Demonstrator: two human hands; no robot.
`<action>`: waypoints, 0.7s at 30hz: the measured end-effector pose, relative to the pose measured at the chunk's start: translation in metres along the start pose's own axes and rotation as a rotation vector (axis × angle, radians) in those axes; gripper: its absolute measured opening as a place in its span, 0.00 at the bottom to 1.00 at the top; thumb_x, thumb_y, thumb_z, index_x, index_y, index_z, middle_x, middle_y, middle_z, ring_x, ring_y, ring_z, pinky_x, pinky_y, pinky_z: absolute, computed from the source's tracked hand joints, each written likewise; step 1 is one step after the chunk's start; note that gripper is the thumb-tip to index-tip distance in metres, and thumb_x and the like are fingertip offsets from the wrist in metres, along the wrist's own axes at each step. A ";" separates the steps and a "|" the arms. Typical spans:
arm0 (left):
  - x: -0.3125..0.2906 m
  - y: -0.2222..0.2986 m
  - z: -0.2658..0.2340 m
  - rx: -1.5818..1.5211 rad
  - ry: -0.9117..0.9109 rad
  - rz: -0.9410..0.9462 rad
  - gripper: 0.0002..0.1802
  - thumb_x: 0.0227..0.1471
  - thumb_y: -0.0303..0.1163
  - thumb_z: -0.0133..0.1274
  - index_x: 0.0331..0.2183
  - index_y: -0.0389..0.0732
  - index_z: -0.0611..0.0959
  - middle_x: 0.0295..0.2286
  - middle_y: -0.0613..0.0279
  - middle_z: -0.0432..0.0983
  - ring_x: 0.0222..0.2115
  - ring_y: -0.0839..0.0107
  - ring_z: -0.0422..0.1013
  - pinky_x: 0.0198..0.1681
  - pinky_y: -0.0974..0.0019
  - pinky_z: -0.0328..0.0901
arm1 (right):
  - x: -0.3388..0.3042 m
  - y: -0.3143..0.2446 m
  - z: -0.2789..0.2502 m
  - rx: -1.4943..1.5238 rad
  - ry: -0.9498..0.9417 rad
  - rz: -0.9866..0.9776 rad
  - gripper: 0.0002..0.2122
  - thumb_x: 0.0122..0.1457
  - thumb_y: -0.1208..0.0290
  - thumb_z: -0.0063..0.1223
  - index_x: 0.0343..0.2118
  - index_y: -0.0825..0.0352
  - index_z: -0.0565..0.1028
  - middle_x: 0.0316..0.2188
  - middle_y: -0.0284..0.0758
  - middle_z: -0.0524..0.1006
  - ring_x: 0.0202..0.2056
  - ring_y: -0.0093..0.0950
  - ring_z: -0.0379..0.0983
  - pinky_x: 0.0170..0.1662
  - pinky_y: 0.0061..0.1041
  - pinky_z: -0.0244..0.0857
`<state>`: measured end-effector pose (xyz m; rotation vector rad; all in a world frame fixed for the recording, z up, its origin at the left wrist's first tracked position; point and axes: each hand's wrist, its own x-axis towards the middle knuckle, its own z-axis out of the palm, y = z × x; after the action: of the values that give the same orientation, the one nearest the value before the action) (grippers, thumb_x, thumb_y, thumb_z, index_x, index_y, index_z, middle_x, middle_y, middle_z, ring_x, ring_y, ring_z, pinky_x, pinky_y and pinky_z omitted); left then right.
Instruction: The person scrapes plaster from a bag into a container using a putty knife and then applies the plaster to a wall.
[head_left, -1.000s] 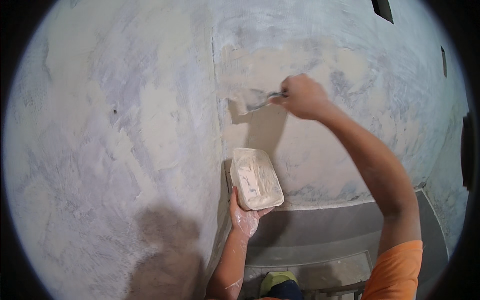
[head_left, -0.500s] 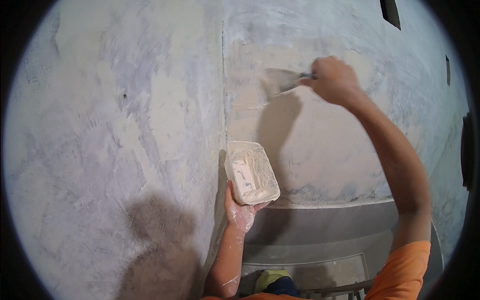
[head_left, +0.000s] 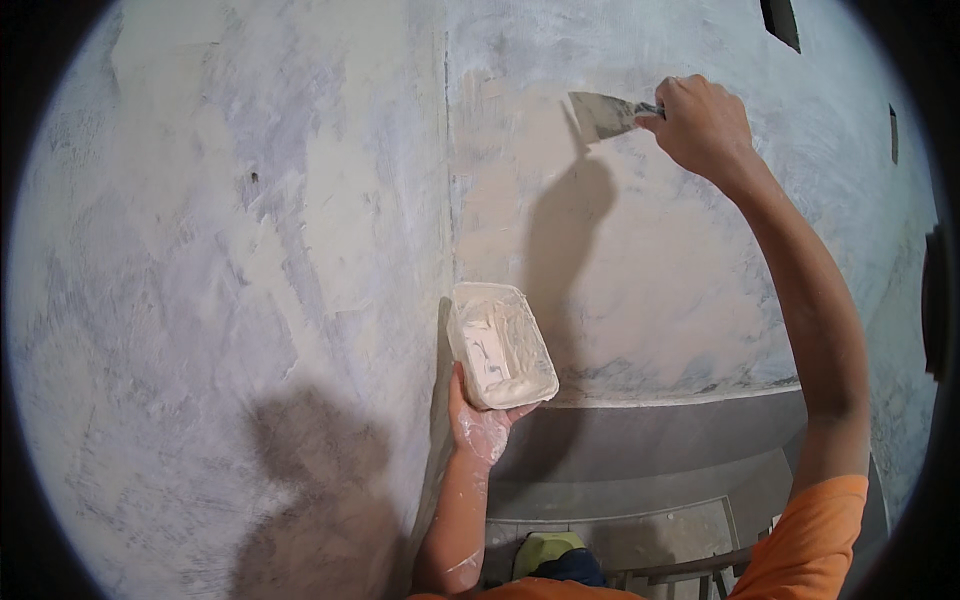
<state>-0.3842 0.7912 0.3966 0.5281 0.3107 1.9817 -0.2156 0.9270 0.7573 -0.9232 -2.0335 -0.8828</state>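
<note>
My left hand (head_left: 483,425), smeared with pale filler, grips a translucent plastic tub (head_left: 545,375) from beneath. Cream-coloured putty (head_left: 515,345) coats the inside of the tub. Up and to the right, my right hand (head_left: 705,125) is closed around the handle of a putty knife (head_left: 605,117). The blade points left and lies at or just off the wall; I cannot tell whether it touches. Behind it, a broad beige patch of putty (head_left: 660,270) covers part of the right-hand wall (head_left: 560,45).
A vertical inside corner joins the right wall to the left wall (head_left: 200,300), which has a small dark hole (head_left: 254,178). Dark rectangular openings (head_left: 781,25) are at upper right. Below are a grey lower surface (head_left: 640,440), a stool-like frame (head_left: 690,570) and a yellow-green shoe (head_left: 545,550).
My right hand has moved up and to the right with the putty knife, whose blade is sharper now. My left hand and the tub have hardly moved.
</note>
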 end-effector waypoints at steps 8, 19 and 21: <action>0.005 -0.006 -0.009 -0.063 0.033 -0.054 0.41 0.63 0.64 0.34 0.66 0.47 0.62 0.63 0.50 0.62 0.60 0.43 0.63 0.57 0.32 0.64 | -0.019 -0.103 0.054 0.120 -0.409 -0.272 0.19 0.57 0.52 0.63 0.31 0.68 0.82 0.35 0.46 0.82 0.40 0.45 0.80 0.43 0.42 0.72; 0.000 0.002 -0.003 -0.006 0.061 -0.032 0.44 0.62 0.66 0.34 0.68 0.46 0.57 0.64 0.49 0.59 0.62 0.44 0.61 0.59 0.34 0.62 | 0.082 -0.060 -0.017 0.036 -0.064 -0.295 0.16 0.55 0.56 0.65 0.30 0.68 0.81 0.33 0.46 0.82 0.39 0.46 0.80 0.39 0.43 0.72; 0.001 -0.001 -0.003 -0.029 0.072 -0.064 0.44 0.63 0.66 0.33 0.68 0.46 0.57 0.64 0.49 0.58 0.62 0.44 0.61 0.59 0.34 0.62 | 0.072 -0.063 0.007 0.000 -0.089 -0.431 0.13 0.57 0.59 0.64 0.32 0.67 0.82 0.32 0.43 0.82 0.43 0.42 0.80 0.40 0.40 0.73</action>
<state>-0.3852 0.7921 0.3941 0.4233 0.3390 1.9432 -0.3035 0.9233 0.7947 -0.5355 -2.3555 -1.0805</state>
